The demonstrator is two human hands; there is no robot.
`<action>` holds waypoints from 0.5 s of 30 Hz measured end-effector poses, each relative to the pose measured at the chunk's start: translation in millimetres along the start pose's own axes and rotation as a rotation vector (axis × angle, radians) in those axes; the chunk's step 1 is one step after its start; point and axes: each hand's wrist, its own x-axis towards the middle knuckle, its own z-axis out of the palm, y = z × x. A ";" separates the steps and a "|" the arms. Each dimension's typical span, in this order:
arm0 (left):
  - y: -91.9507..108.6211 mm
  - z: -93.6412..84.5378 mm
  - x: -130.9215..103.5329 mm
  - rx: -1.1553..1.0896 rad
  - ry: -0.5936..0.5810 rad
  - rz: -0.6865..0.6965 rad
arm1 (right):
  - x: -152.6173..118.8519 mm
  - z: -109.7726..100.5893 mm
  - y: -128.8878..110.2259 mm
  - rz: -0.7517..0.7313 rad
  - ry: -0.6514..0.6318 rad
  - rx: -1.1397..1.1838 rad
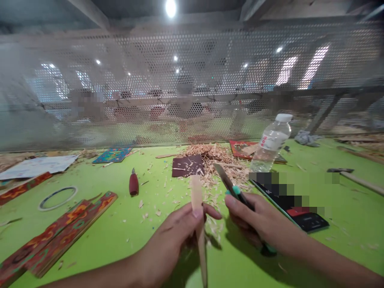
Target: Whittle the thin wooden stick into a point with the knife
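Observation:
My left hand [187,224] grips a slim, pale strip of wood [197,192], thumb on top, its broad end pointing away from me and its narrow end toward me. In my right hand [255,218] is a knife [223,176] with a black and green handle, fingers wrapped round it. The blade points up and to the left, apart from the wood. Beyond the strip lies a dark brown square sheet [188,165] sprinkled with shavings. A small tool with a red handle [133,185] and a short metal tip rests to the left.
A heap of wood shavings [214,154] lies near the perforated metal screen [180,88]. To the right are a plastic bottle [271,140], a phone [288,204] and a hammer [357,178]. Painted boards [75,232] and a tape roll [57,198] lie left on the green table [120,256].

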 end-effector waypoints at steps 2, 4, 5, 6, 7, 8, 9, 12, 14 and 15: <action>6.4 -1.7 0.5 0.102 0.020 0.041 | 0.1 1.6 0.6 0.152 -0.062 0.249; 9.6 -4.7 3.2 0.152 0.060 0.068 | -1.2 3.3 1.3 0.241 -0.132 0.414; 10.1 -6.5 5.1 0.162 0.084 0.078 | -2.2 4.2 1.8 0.249 -0.148 0.441; 10.3 -8.3 7.3 0.167 0.108 0.085 | -3.2 5.2 2.3 0.232 -0.147 0.431; 10.2 -10.0 9.4 0.171 0.129 0.093 | -4.0 6.1 2.9 0.195 -0.137 0.393; 10.0 -11.5 11.5 0.173 0.141 0.100 | -4.8 7.0 3.2 0.151 -0.125 0.333; 9.9 -12.9 13.4 0.176 0.151 0.108 | -5.5 7.7 3.2 0.106 -0.117 0.260; 10.3 -15.8 17.4 0.183 0.179 0.122 | -7.3 9.0 0.6 -0.026 -0.097 0.005; 11.4 -16.5 18.6 0.193 0.197 0.128 | -8.9 9.5 -2.2 -0.107 -0.055 -0.158; 12.1 -16.5 18.7 0.196 0.193 0.128 | -9.7 9.8 -3.4 -0.143 -0.035 -0.225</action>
